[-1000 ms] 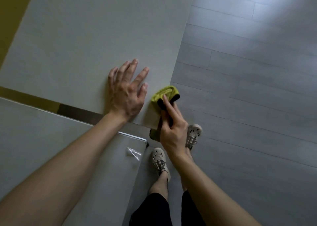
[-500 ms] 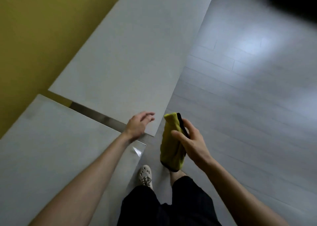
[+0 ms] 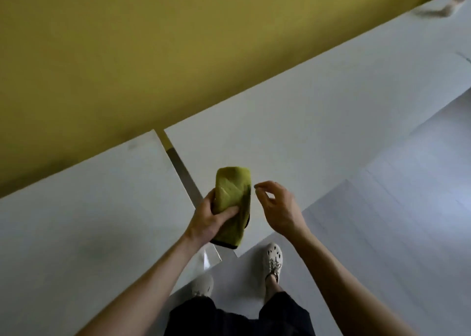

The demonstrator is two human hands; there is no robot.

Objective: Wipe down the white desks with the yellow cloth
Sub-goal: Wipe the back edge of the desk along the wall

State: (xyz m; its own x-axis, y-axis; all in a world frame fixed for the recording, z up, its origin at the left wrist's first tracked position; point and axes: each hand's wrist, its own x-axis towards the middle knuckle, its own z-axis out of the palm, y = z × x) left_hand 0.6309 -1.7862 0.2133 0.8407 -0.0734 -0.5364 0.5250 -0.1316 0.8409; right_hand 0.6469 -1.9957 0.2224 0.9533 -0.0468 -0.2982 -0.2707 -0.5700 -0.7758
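Yellow cloth [image 3: 233, 198], folded, gripped in your left hand [image 3: 206, 221]; right hand [image 3: 277, 208] beside it, loosely curled, empty. Far object [image 3: 443, 10] blurred. White desks [image 3: 318, 136] along yellow wall [image 3: 153, 55].

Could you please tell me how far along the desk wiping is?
Done: cannot tell; the left desk and right desk show no wipe marks. In hand: the left hand grips the folded cloth above the gap between them; the right hand is empty. Left: putting cloth to desk and wiping.
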